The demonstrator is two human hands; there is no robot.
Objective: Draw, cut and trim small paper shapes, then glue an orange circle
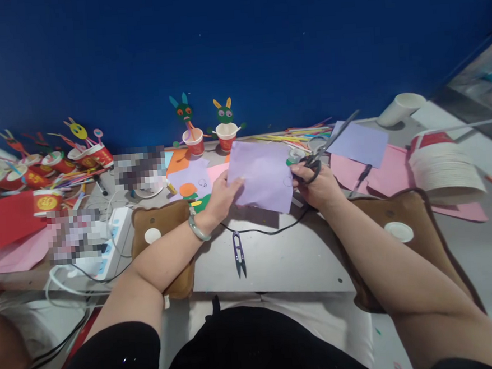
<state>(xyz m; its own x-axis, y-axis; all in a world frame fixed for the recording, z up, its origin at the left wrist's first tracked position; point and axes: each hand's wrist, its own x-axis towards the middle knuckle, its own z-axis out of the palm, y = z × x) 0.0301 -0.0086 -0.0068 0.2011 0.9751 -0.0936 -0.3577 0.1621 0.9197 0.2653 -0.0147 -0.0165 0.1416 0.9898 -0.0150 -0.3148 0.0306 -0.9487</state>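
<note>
A sheet of purple paper is held up above the table, with a small drawn outline near its right edge. My left hand pinches its left side, thumb on top. In my right hand are black-handled scissors, their blades pointing up and to the right, away from the sheet. The fingertips of that hand meet the paper's right edge; whether they grip it I cannot tell. Below the sheet, thread snips lie on the table. Green and orange paper cut-outs rest beyond my left hand.
Two cups with paper figures stand against the blue wall. Brown cushions lie under both forearms. A power strip with cables is at left; stacked paper cups lie at right. A black cable crosses the table.
</note>
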